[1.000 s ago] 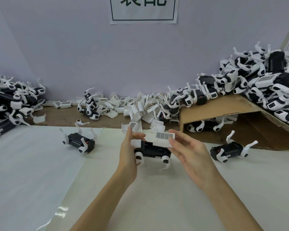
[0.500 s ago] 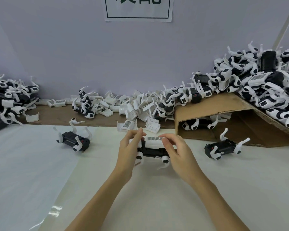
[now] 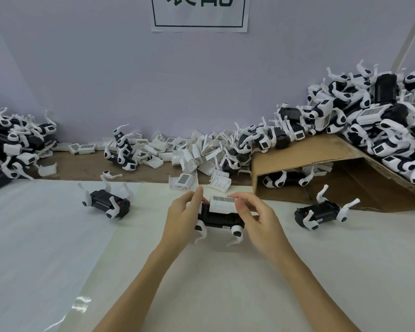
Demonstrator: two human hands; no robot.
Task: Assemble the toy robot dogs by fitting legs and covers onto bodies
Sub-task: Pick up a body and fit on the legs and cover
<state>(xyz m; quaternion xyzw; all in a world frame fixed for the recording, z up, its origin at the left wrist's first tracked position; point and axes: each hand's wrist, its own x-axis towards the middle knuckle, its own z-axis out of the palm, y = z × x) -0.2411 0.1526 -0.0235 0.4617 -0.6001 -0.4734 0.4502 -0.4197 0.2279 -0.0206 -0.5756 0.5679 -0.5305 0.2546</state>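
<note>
Both hands close together, left (image 3: pixel 181 218) and right (image 3: pixel 258 220), fingers curled

Between the left grip (image 3: pixel 185 219) and the right grip (image 3: pixel 259 224) a dog (image 3: pixel 219 218) stands on the desk (image 3: pixel 225 283), a cover (image 3: pixel 223 204) on its back. Left of the grips lies a second dog (image 3: pixel 107 203), right of them a third (image 3: pixel 321 213). Behind the grips loose covers (image 3: pixel 189 159) lie heaped. A cardboard ramp (image 3: pixel 297 156) rises behind the right grip, with piled dogs (image 3: pixel 374 121) on it.

Black body (image 3: pixel 219 218) with white legs, white cover (image 3: pixel 223 204) with a dark gridded patch, brown cardboard (image 3: pixel 304 152).
</note>
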